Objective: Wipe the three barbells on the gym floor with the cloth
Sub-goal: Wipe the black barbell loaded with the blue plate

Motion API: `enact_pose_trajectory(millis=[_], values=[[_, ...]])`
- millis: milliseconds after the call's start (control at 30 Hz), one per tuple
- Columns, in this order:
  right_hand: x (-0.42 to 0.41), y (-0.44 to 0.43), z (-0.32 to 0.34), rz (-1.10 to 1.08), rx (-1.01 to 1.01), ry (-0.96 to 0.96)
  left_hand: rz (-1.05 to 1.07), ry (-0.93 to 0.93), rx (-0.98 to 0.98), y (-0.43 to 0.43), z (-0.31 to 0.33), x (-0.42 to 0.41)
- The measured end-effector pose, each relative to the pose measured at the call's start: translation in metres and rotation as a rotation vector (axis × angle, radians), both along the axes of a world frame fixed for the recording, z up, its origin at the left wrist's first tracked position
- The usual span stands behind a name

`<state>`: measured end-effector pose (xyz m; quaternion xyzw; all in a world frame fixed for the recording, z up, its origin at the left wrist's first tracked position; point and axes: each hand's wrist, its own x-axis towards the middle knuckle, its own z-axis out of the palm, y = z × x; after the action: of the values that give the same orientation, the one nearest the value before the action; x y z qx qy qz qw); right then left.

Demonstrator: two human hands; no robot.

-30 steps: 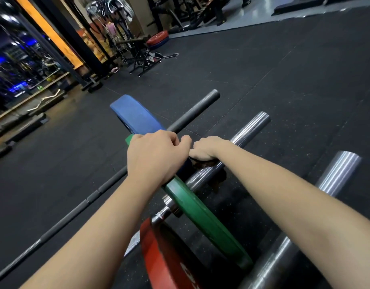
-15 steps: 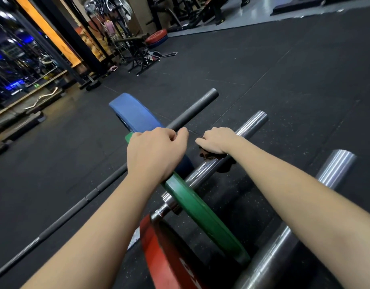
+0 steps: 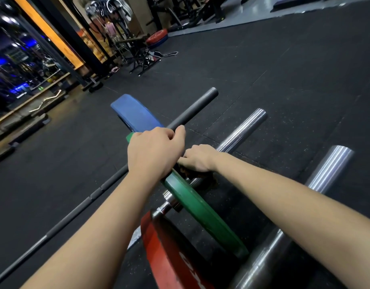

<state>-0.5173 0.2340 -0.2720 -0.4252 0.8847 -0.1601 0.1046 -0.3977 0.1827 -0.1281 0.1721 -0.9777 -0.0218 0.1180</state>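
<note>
Left hand: The left hand [image 3: 157, 152] sat on top of the green plate [image 3: 200, 209]. Its grip was clenched over the plate's top edge. The thumb stuck up near the black bar [image 3: 192, 110].
Right hand: The right hand [image 3: 197, 158] lay on the middle shiny bar [image 3: 242, 130], just past the green plate. Its grip was curled round the cloth [image 3: 197, 176].
Cloth: It was dark and scrunched up. It sat under the right hand, pressed on the middle shiny bar. Only a small bit showed.
Barbells: Three lay side by side on the black floor [image 3: 284, 69]. The black bar was on the left. The middle shiny bar came next. The near shiny bar [image 3: 330, 163] was on the right.
Plates: The green plate stood upright on the middle shiny bar. The blue plate [image 3: 136, 115] stood just beside the black bar; I could not tell if it was on it. The red plate [image 3: 165, 257] stood closest to the camera.
Far away: A bent bar [image 3: 48, 100] lay by the left wall. A pile of far plates [image 3: 157, 38] sat near a rack.
</note>
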Motion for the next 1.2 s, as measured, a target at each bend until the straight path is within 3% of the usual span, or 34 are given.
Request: enact_pose_trajectory(millis=[233, 533, 867, 1033, 1200], values=[[0.023, -0.01, -0.005, -0.045, -0.082, 0.061, -0.011, -0.005, 0.001, 0.0, 0.0, 0.001], [-0.001, 0.001, 0.004, -0.053, 0.012, 0.059, -0.015, -0.008, 0.016, -0.006, -0.001, -0.001], [-0.085, 0.087, 0.006, -0.514, 0.001, 0.088, -0.043, 0.018, -0.018, -0.01, -0.004, -0.003], [-0.07, 0.053, 0.008, -0.412, 0.162, 0.171, -0.049, -0.002, -0.038, -0.007, -0.003, -0.002], [-0.059, 0.028, 0.006, -0.305, 0.144, -0.057, -0.022, -0.003, -0.007, -0.007, -0.003, -0.002]])
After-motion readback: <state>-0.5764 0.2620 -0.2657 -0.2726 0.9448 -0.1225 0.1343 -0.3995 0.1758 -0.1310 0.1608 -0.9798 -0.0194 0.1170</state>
